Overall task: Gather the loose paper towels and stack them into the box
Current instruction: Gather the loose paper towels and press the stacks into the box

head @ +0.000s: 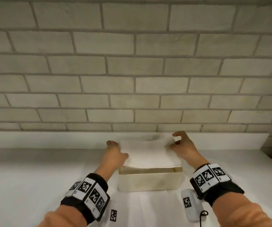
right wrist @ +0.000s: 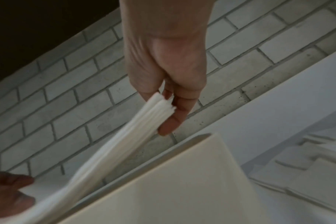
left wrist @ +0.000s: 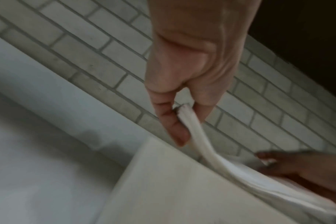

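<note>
You hold the stack of paper towels (head: 150,153) directly above the open box (head: 150,179), its near edge just over the front rim. The stack's long axis runs left to right — parallel to the box's long side — so no turn appears necessary before lowering.

Your left hand (head: 115,154) pinches the left end between thumb and fingers (left wrist: 179,133); your right hand (head: 183,147) pinches the right end the same way, fingers (right wrist: 172,122) under the edge. The hands are apart, one at each end, about equally near the box. The stack sags in the middle, so it will likely touch down centre-first — lower both ends evenly.
</note>
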Demonstrator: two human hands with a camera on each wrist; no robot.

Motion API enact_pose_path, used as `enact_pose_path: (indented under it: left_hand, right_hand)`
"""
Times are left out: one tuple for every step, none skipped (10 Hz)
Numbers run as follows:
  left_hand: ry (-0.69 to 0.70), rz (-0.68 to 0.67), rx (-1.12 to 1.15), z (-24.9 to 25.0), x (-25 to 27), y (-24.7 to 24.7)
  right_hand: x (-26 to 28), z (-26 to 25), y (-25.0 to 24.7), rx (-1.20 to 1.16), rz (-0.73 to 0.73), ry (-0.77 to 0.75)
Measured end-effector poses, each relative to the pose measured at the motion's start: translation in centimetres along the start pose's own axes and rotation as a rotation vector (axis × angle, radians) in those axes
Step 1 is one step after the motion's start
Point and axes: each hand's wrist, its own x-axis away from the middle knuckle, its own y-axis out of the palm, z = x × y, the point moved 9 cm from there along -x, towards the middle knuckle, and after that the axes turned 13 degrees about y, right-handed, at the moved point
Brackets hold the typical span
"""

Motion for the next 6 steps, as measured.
enact_pose_path:
  left_hand:
    - [0.037,-0.159,-0.415,-0.3,0.1,2.6]
    - [0.178,-0.339,-0.639,-0.3,-0.1,5.6]
    - [0.344,-0.602,-1.069,0.3,0.1,8.0]
    - [0.278,-0.648,-1.08,-0.3,-0.9,9.0]
    - [0.193,-0.694,-1.052,-0.5,-0.7,8.9]
    - [0.203,-0.741,-1.13,-0.7,-1.0,9.4]
  right_hand:
    - [-0.1,-0.4,1.3,0.328,0.059,-0.056]
    - [-0.2,-0.3,3.6,0.688,0.034,-0.082]
    - [-0.7,0.5,5.3,0.838,0.023,-0.083]
    - [-0.8,1.1,6.6,0.9,-0.011,-0.037]
    - [-0.6,1.4,7.3,0.968,-0.024,-0.016]
    - [-1.0,2.0,7.9,1.066,-0.014,-0.035]
